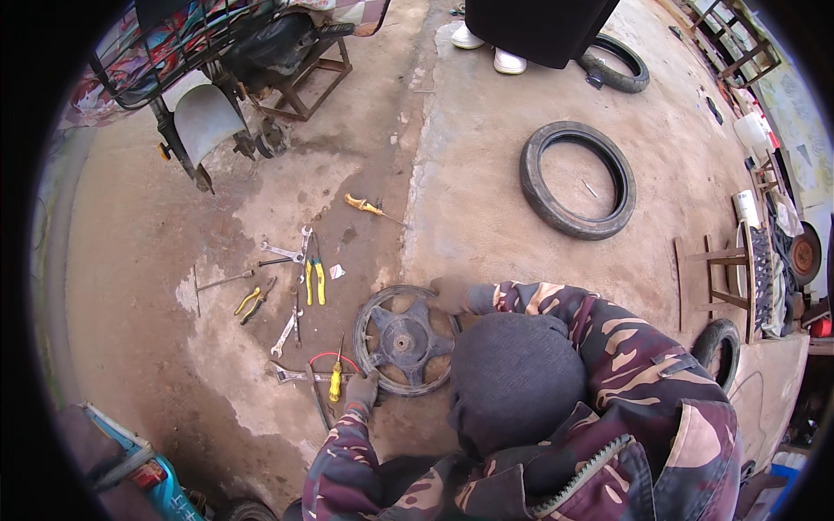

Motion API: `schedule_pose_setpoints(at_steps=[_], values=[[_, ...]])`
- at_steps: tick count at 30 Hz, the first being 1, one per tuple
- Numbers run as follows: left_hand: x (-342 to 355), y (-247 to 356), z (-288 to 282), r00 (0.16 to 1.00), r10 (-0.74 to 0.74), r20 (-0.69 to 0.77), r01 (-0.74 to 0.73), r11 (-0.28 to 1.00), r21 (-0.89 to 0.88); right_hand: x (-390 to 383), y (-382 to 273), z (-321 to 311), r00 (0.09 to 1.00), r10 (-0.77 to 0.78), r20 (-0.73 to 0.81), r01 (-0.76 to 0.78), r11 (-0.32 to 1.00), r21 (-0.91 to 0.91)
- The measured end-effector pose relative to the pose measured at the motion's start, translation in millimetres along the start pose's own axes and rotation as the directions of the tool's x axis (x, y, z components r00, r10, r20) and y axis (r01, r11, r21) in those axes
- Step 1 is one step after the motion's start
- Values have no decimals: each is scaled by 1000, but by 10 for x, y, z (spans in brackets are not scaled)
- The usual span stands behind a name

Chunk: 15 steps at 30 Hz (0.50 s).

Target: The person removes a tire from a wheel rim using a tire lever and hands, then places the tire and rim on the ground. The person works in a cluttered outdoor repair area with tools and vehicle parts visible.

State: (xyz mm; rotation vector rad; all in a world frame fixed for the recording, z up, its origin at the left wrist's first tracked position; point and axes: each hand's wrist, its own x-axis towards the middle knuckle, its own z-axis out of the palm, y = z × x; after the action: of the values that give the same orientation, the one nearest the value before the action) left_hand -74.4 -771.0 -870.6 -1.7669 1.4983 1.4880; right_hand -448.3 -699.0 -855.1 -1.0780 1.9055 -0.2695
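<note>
A dark spoked motorcycle wheel rim point(410, 340), bare of its tyre, lies on the ground in front of me. My left hand point(362, 389), in a greyish glove, is closed on the rim's lower left edge. At the upper right edge my right hand point(452, 296), also gloved, grips the rim; its fingers are partly hidden. Beside the left hand are a screwdriver point(336, 382) with a yellow handle, an adjustable wrench point(291, 373) and a flat metal bar point(318, 401). A rounded dark cloth shape point(512, 382) covers the area right of the wheel.
Left of the wheel lie pliers point(314, 280), smaller pliers point(256, 300), spanners point(285, 333), a T-handle wrench point(226, 281) and another screwdriver point(369, 207). A tyre point(532, 178) lies farther off, near a person's white shoes point(509, 62). A motorcycle point(208, 122) stands far left, a wooden stool point(721, 258) right.
</note>
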Motion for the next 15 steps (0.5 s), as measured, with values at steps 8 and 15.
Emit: schedule_pose_setpoints(at_steps=[8,15], values=[[-38,45,14,984,141,-105,-102,945,310,-16,-15,-31,997,61,44,-62,998,19],[-45,29,45,990,109,-86,-88,972,220,70,117,-11,999,-35,11,34,999,17]])
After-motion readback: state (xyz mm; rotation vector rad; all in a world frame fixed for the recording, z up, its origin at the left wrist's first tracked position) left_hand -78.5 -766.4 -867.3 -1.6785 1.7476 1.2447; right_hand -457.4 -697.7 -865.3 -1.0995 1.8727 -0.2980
